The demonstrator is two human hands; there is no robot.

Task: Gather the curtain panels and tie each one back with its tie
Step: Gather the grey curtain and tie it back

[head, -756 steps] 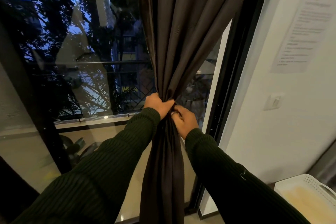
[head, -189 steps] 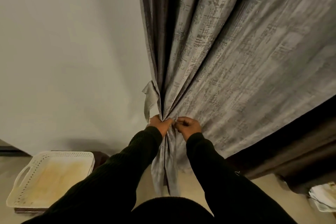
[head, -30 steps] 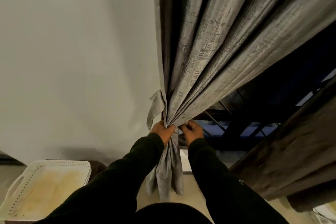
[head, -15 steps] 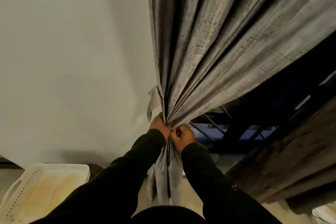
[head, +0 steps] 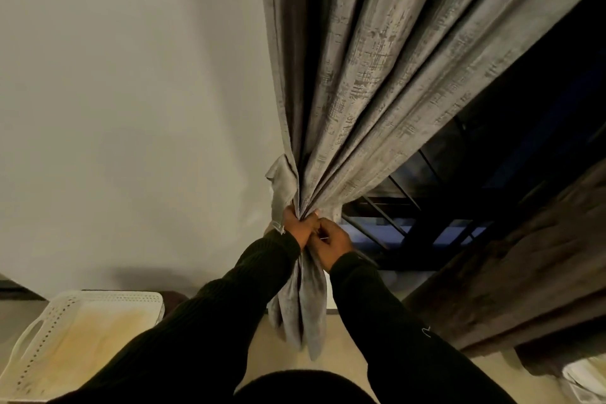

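A grey textured curtain panel point(head: 370, 82) hangs from the top and is bunched into a narrow bundle at mid-height. My left hand point(head: 296, 228) grips that bundle from the left. My right hand point(head: 333, 243) is curled against it just to the right, pinching something thin at the bundle. A grey fabric tie point(head: 278, 187) sticks out to the left above my left hand, and its end pokes out below my wrist. The curtain's lower part point(head: 305, 311) hangs loose under my hands.
A dark brown curtain panel point(head: 524, 279) hangs at the lower right in front of a dark window point(head: 511, 147). A white perforated tray point(head: 42, 331) sits at the lower left by the white wall point(head: 131, 92). Something white lies at the bottom right corner.
My hands have closed in on each other at the bundle and risen slightly since a second ago. The curtain stays gathered, with the window uncovered compared with six seconds ago.
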